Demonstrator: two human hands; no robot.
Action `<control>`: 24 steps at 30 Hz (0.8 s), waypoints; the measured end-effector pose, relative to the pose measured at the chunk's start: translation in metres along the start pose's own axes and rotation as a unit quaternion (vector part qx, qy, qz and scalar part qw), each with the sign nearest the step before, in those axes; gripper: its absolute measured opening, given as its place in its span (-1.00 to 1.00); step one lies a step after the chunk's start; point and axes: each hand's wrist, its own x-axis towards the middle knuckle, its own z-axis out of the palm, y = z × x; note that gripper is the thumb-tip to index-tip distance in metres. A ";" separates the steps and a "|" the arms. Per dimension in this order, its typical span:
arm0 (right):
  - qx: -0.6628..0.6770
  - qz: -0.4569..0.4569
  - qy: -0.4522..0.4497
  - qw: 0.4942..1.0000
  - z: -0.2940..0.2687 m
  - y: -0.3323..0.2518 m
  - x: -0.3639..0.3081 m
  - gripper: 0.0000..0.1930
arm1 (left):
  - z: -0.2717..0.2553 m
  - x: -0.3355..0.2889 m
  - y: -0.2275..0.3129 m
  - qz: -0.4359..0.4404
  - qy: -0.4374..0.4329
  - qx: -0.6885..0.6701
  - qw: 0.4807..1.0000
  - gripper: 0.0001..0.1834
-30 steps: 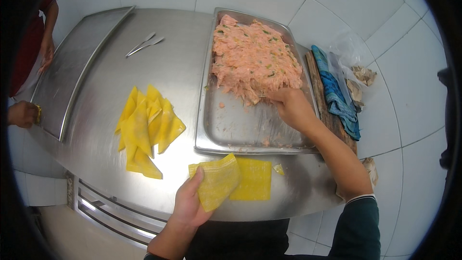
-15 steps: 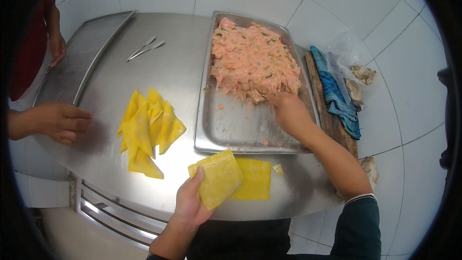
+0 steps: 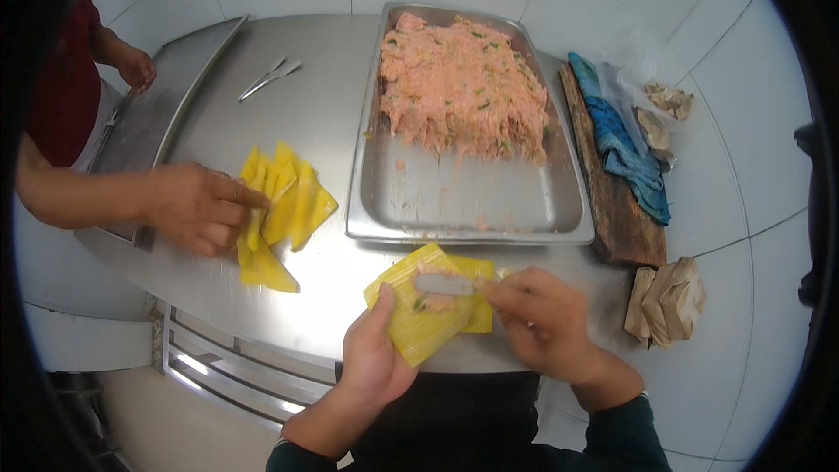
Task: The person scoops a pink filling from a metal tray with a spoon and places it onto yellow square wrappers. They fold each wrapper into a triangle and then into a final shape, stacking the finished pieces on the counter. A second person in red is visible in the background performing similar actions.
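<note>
Left hand (image 3: 377, 358) cups a yellow wrapper (image 3: 419, 315) just below the steel tray (image 3: 472, 205); right hand (image 3: 546, 323) pinches a small spreader (image 3: 441, 284), smearing pink filling (image 3: 437, 301). Best kept thin and central. Another person's hand (image 3: 197, 208) touches the wrapper stack (image 3: 284, 205) left of the tray

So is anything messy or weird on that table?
Nothing much. The pink filling sits heaped at the tray's far end, with only smears on the bare near half. The yellow wrappers lie fanned loosely, not stacked, under another person's hand.
</note>
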 end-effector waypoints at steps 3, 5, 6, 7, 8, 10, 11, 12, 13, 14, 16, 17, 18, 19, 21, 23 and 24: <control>-0.058 -0.057 0.051 0.995 0.029 0.004 -0.030 -0.46 | 0.009 -0.007 -0.010 0.018 0.009 0.007 1.000 -0.42; -0.068 -0.063 0.077 0.993 0.043 0.009 -0.047 -0.45 | 0.010 -0.008 -0.016 0.023 0.017 0.010 1.000 -0.44; -0.068 -0.056 0.065 0.994 0.047 0.011 -0.054 -0.46 | 0.009 -0.007 -0.019 0.024 0.020 0.012 0.999 -0.44; -0.068 -0.051 0.064 0.994 0.048 0.013 -0.059 -0.46 | 0.008 -0.005 -0.021 0.028 0.030 0.014 0.999 -0.45; -0.068 -0.045 0.063 0.995 0.049 0.014 -0.063 -0.47 | 0.006 -0.003 -0.023 0.028 0.027 0.013 0.999 -0.45; -0.034 -0.020 0.087 0.995 0.042 0.015 -0.068 -0.48 | 0.003 0.002 -0.026 0.023 0.054 0.002 0.998 -0.44; -0.019 -0.005 0.096 0.995 0.038 0.015 -0.069 -0.48 | 0.001 0.004 -0.025 0.053 0.045 -0.008 0.998 -0.45; -0.020 0.004 0.078 0.997 0.032 0.012 -0.071 -0.50 | -0.001 0.005 -0.023 0.067 0.050 -0.021 0.996 -0.45; -0.024 0.016 0.056 0.998 0.026 0.009 -0.074 -0.51 | -0.002 0.006 -0.022 0.088 0.068 -0.028 0.993 -0.45; -0.022 0.018 0.067 0.997 0.024 0.006 -0.076 -0.53 | -0.001 0.005 -0.023 0.107 0.054 -0.032 0.992 -0.43; -0.026 -0.019 0.027 0.999 0.028 0.002 -0.077 -0.54 | 0.002 0.003 -0.026 0.048 0.071 -0.015 0.996 -0.41; -0.031 -0.033 0.005 0.999 0.033 0.002 -0.077 -0.55 | 0.005 0.002 -0.029 0.020 0.058 -0.002 0.998 -0.41; -0.027 -0.054 0.037 0.997 0.036 0.003 -0.077 -0.55 | 0.009 -0.001 -0.033 -0.004 0.026 0.006 1.000 -0.39; -0.029 -0.075 0.045 0.996 0.040 0.007 -0.077 -0.54 | 0.012 0.000 -0.035 -0.019 0.039 0.030 0.999 -0.39; -0.008 -0.090 0.050 0.995 0.042 0.016 -0.078 -0.54 | 0.016 0.001 -0.038 -0.032 -0.012 0.029 0.999 -0.39; 0.039 -0.083 0.059 0.994 0.040 0.023 -0.078 -0.56 | 0.015 0.004 -0.038 -0.040 -0.021 0.073 0.996 -0.38; 0.062 -0.060 0.059 0.995 0.038 0.025 -0.078 -0.58 | 0.014 0.004 -0.039 -0.049 -0.017 0.096 0.994 -0.38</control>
